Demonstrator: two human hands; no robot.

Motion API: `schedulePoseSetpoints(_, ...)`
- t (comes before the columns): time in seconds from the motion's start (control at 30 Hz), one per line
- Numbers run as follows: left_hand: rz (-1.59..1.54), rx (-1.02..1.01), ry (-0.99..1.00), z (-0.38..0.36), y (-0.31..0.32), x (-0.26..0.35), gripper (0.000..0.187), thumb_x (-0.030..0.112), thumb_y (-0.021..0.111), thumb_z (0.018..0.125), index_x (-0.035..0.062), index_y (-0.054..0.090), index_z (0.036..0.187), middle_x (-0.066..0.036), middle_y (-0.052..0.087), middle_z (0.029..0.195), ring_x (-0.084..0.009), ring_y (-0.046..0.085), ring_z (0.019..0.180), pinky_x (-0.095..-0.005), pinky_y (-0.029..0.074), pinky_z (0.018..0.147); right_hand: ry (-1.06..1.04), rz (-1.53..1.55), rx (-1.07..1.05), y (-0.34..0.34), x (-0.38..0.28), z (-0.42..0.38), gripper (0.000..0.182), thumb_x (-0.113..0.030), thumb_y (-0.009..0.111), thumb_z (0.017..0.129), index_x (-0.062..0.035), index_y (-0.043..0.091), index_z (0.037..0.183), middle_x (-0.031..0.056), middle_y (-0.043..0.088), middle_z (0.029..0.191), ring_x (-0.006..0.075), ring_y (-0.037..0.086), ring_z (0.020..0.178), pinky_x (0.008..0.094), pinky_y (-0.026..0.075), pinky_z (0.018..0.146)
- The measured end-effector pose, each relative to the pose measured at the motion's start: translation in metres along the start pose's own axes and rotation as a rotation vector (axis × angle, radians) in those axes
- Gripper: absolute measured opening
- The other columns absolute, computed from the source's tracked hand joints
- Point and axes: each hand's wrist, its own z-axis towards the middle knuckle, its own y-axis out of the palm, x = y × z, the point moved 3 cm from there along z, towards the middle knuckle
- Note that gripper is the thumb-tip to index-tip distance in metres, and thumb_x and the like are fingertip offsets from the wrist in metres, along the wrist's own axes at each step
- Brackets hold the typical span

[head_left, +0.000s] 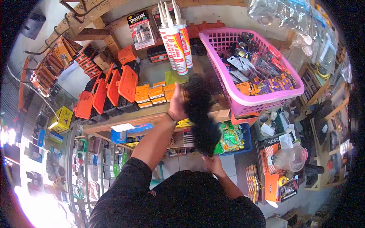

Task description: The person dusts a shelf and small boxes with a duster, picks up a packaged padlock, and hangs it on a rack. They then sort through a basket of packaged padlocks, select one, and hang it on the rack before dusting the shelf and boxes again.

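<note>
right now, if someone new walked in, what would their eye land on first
Probably the bright pink basket, heaped with packaged goods at the right of the wooden counter. Left of it, the silicone sealant tubes stand upright with long white nozzles. In the centre, a blurred black fluffy thing spans upward from the right hand.
</note>
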Motion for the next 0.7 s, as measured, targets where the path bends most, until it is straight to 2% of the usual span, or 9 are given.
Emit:
schedulePoseSetpoints(0.07, 0.038, 0.085, 0.037, 0.004, -0.001, -0.004, 0.074, 0.064, 0.032, 0.079, 0.0085, 0.033, 0.128, -0.016, 0.043, 0.123, -0.0451, 0.041, 0.109, -0.0648, 0.034, 0.082, 0.041, 0.068, 0.052, 0.005, 0.016, 0.002, 0.027, -0.024, 0.063, 0.078, -0.0001, 0.056, 0.069, -0.0020, 0.052, 0.059, 0.0068, 0.043, 0.048, 0.0273, 0.032, 0.040)
schedulePoseSetpoints(0.13, 0.222, -0.215, -0.029, 0.004, -0.012, -0.001, 0.076, 0.066, 0.030, 0.078, 0.0079, 0.033, 0.127, -0.017, 0.046, 0.120, -0.0462, 0.041, 0.108, -0.0656, 0.034, 0.082, -0.149, -0.041, 0.041, 0.009, 0.004, -0.002, 0.025, -0.022, 0.063, 0.078, 0.0010, 0.057, 0.070, -0.0030, 0.052, 0.061, 0.0057, 0.044, 0.052, 0.0257, 0.034, 0.043)
schedulePoseSetpoints(0.2, 0.322, -0.238, -0.004, 0.003, -0.011, 0.004, 0.076, 0.066, 0.032, 0.078, 0.0079, 0.033, 0.127, -0.018, 0.045, 0.121, -0.0464, 0.042, 0.107, -0.0648, 0.033, 0.084, -0.065, -0.036, 0.016, 0.003, 0.002, -0.003, 0.024, -0.022, 0.063, 0.078, 0.0011, 0.058, 0.074, -0.0030, 0.053, 0.063, 0.0054, 0.044, 0.054, 0.0251, 0.036, 0.046)
schedulePoseSetpoints(0.33, -0.005, 0.097, 0.024, 0.005, 0.003, -0.005, 0.074, 0.065, 0.032, 0.079, 0.0083, 0.035, 0.127, -0.020, 0.044, 0.121, -0.0463, 0.044, 0.105, -0.0605, 0.033, 0.088, 0.041, 0.116, 0.062, -0.001, -0.044, -0.010, 0.022, -0.021, 0.062, 0.079, 0.0006, 0.058, 0.076, -0.0031, 0.052, 0.063, 0.0049, 0.044, 0.057, 0.0243, 0.037, 0.048)
schedulePoseSetpoints(0.43, 0.258, -0.187, -0.018, -0.002, 0.003, -0.001, 0.075, 0.066, 0.032, 0.078, 0.0088, 0.035, 0.127, -0.019, 0.046, 0.120, -0.0468, 0.046, 0.102, -0.0594, 0.034, 0.088, -0.006, 0.010, 0.000, 0.005, -0.012, -0.008, 0.027, -0.023, 0.063, 0.078, -0.0006, 0.056, 0.066, -0.0030, 0.051, 0.058, 0.0052, 0.042, 0.052, 0.0261, 0.033, 0.043)
schedulePoseSetpoints(0.53, 0.147, 0.066, 0.062, 0.003, -0.011, 0.004, 0.071, 0.064, 0.030, 0.080, 0.0104, 0.038, 0.125, -0.015, 0.048, 0.120, -0.0368, 0.045, 0.109, -0.0620, 0.031, 0.088, 0.055, 0.072, 0.034, -0.005, -0.041, -0.008, 0.028, -0.023, 0.063, 0.078, -0.0001, 0.054, 0.066, -0.0025, 0.049, 0.054, 0.0051, 0.041, 0.049, 0.0274, 0.031, 0.041)
schedulePoseSetpoints(0.6, 0.246, 0.049, 0.056, 0.001, 0.004, -0.005, 0.068, 0.063, 0.029, 0.081, 0.0116, 0.039, 0.124, -0.013, 0.046, 0.123, -0.0308, 0.045, 0.111, -0.0622, 0.029, 0.089, -0.008, 0.043, 0.039, -0.004, -0.055, -0.011, 0.028, -0.023, 0.063, 0.078, 0.0005, 0.054, 0.067, -0.0015, 0.050, 0.054, 0.0052, 0.041, 0.048, 0.0276, 0.032, 0.041)
schedulePoseSetpoints(0.67, 0.041, -0.059, 0.124, 0.003, -0.010, -0.003, 0.069, 0.064, 0.032, 0.079, 0.0121, 0.039, 0.124, -0.013, 0.043, 0.125, -0.0364, 0.045, 0.109, -0.0624, 0.029, 0.089, -0.072, 0.016, 0.051, -0.003, -0.045, -0.011, 0.027, -0.023, 0.063, 0.078, 0.0011, 0.054, 0.069, -0.0006, 0.050, 0.054, 0.0052, 0.042, 0.048, 0.0278, 0.032, 0.041)
schedulePoseSetpoints(0.7, 0.279, -0.167, -0.032, -0.004, 0.002, -0.001, 0.071, 0.066, 0.034, 0.077, 0.0128, 0.039, 0.124, -0.013, 0.041, 0.127, -0.0427, 0.043, 0.108, -0.0639, 0.029, 0.088, -0.148, -0.063, 0.051, -0.003, -0.031, -0.007, 0.027, -0.023, 0.063, 0.078, 0.0012, 0.055, 0.069, -0.0003, 0.050, 0.054, 0.0055, 0.042, 0.048, 0.0279, 0.033, 0.041)
